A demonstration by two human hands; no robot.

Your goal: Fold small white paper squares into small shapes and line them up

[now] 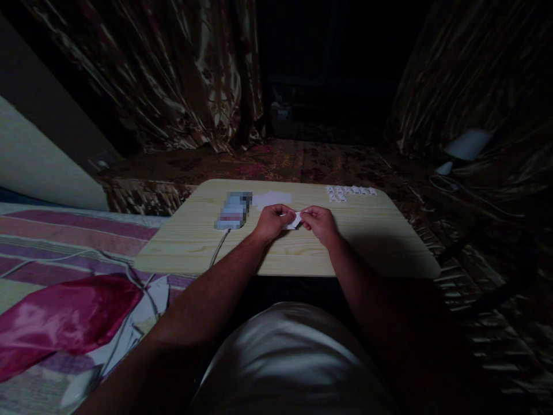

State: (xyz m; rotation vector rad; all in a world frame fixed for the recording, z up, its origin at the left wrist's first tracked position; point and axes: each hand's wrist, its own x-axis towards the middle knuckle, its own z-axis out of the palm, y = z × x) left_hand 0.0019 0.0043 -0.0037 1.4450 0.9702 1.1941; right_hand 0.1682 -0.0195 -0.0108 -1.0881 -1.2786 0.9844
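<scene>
A small white piece of paper [294, 221] is pinched between both my hands over the middle of a light wooden table [371, 248]. My left hand [273, 221] grips its left side with curled fingers. Its right side is held by my right hand [320, 222], fingers closed. Several small folded white paper pieces [349, 192] lie in rows at the table's far right. Flat white paper sheets [271, 199] lie just beyond my left hand.
A blurred phone-like object [234, 211] with a cable [218, 249] lies left of my hands. A striped bedspread [64, 242] and a red plastic bag [64, 317] are at the left. Dark patterned curtains [173, 75] hang behind. A white lamp [466, 144] sits at the right.
</scene>
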